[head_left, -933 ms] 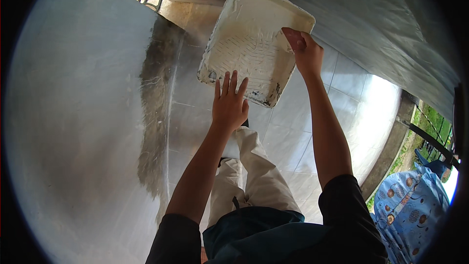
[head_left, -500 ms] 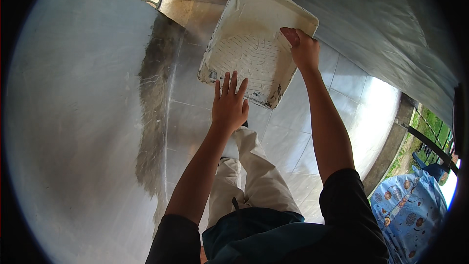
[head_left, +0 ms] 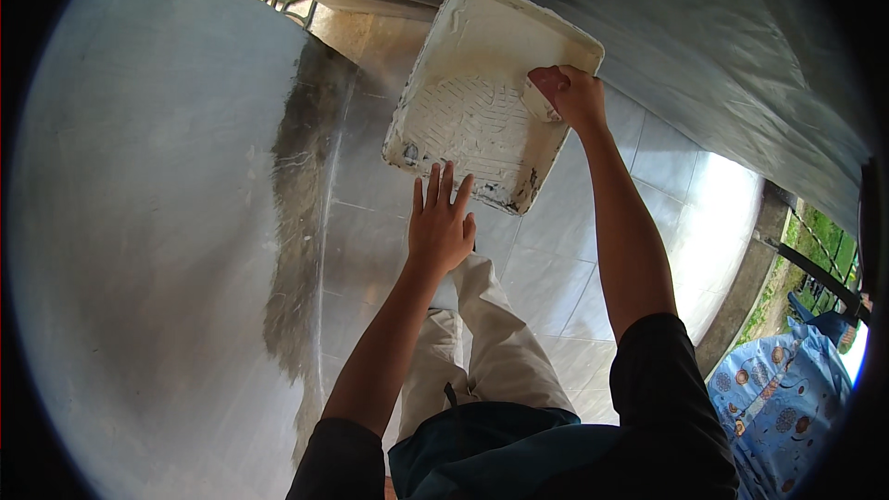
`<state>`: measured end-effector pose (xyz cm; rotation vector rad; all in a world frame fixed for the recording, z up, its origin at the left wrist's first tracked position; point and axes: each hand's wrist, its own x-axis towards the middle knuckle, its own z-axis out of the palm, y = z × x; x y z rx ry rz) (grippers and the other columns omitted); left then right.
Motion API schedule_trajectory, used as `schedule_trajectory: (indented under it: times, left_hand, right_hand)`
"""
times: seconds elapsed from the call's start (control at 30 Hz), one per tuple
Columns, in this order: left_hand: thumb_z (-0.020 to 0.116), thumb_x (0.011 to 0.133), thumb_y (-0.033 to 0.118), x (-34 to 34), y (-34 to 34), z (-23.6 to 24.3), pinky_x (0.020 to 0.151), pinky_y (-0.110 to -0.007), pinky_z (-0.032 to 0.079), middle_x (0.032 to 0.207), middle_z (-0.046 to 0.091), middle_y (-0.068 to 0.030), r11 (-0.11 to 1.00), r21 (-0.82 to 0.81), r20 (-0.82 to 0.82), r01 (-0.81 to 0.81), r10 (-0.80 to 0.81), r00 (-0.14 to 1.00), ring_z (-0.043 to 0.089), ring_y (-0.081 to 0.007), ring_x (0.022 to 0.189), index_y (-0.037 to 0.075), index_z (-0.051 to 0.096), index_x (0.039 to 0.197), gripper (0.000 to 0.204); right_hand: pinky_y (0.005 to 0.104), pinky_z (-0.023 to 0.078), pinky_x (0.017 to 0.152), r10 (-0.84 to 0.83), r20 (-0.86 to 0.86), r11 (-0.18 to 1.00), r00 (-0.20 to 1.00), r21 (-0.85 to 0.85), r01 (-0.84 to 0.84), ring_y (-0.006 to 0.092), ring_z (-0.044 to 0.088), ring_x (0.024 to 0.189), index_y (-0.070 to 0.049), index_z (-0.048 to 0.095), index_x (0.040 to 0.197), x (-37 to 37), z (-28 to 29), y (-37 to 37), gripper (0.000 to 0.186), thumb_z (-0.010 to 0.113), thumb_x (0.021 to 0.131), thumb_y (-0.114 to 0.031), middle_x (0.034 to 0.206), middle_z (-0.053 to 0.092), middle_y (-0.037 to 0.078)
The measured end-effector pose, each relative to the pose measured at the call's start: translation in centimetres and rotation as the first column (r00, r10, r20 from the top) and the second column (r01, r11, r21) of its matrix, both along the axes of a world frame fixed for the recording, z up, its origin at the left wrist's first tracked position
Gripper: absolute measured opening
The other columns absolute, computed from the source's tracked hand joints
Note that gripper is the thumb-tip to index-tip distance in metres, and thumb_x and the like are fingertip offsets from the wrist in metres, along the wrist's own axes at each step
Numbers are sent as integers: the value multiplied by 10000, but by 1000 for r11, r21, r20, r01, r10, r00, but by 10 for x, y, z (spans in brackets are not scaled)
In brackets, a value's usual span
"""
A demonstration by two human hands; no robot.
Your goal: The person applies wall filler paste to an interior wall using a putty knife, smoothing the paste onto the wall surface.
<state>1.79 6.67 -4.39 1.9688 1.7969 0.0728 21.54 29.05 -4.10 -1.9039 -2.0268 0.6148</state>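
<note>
A paint tray [head_left: 482,56], off-white and crusted with paint, lies tilted ahead of me with its ridged part nearest. My right hand [head_left: 582,100] is closed on a paintbrush [head_left: 549,81] with a reddish handle; its pale, paint-covered end is against the tray's right side. My fingers hide part of the handle. At the tray's near left edge, my left hand [head_left: 441,231] has its fingers stretched and spread, holding nothing. The fingertips overlap the rim in view; whether they touch it I cannot tell.
To the left rises a grey wall [head_left: 157,222] with a dark, rough strip [head_left: 301,157] along its edge. Grey tiles [head_left: 556,250] cover the floor. A translucent plastic sheet [head_left: 722,56] hangs at the upper right. Blue patterned fabric [head_left: 778,389] is at the lower right.
My right hand has moved slightly down with the paintbrush, whose pale end now shows against the tray's inside. The left hand and the tray sit a little lower in view.
</note>
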Motion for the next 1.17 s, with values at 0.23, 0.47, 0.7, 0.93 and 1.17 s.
schedule_trajectory:
  times: [0.23, 0.47, 0.7, 0.93, 1.17]
  left_hand:
    - [558, 888, 261, -2, -14, 0, 1190, -548, 156, 1555, 279, -196, 1000, -13, 3, -17, 17, 1000, 197, -366, 1472, 126, 347, 1475, 638]
    - [570, 882, 259, -6, -20, 0, 1183, -559, 164, 1553, 281, -199, 999, -4, 5, -34, 34, 999, 200, -375, 1469, 122, 351, 1472, 644]
    - [583, 878, 233, -10, -27, 9, 1172, -577, 174, 1546, 279, -218, 997, 11, 41, -76, 76, 996, 211, -396, 1461, 95, 348, 1464, 646]
    - [576, 876, 241, -41, -37, 49, 1184, -563, 153, 1556, 268, -205, 985, 69, 21, -161, 160, 987, 204, -381, 1467, 79, 367, 1449, 631]
    - [588, 875, 228, -111, -58, 132, 1189, -573, 106, 1573, 246, -181, 890, 273, -13, -366, 384, 923, 180, -375, 1476, 81, 356, 1458, 645]
  right_hand:
    - [437, 528, 861, 15, 7, 992, 1000, -129, -14, 377, 668, 954, -73, 690, 1132, 15, -22, 8, 339, 622, 801, -96, 1013, 698, 201]
    - [422, 532, 850, 111, -55, 973, 992, -197, -120, 365, 677, 948, -57, 695, 1114, -12, -31, -9, 326, 633, 796, -92, 994, 699, 207]
    - [392, 527, 867, 298, -116, 879, 947, -353, -320, 339, 678, 933, -56, 698, 1122, -16, -48, -20, 344, 619, 787, -65, 1012, 701, 195]
    - [306, 489, 856, -138, -553, 712, 822, -632, -306, 163, 635, 905, 32, 655, 1176, -30, -31, -38, 335, 645, 842, 9, 1011, 695, 95]
    - [335, 443, 1008, -368, -887, 581, 280, -454, -675, 203, 626, 1071, -39, 589, 1307, -117, 80, -53, 497, 675, 820, 17, 1173, 666, 96]
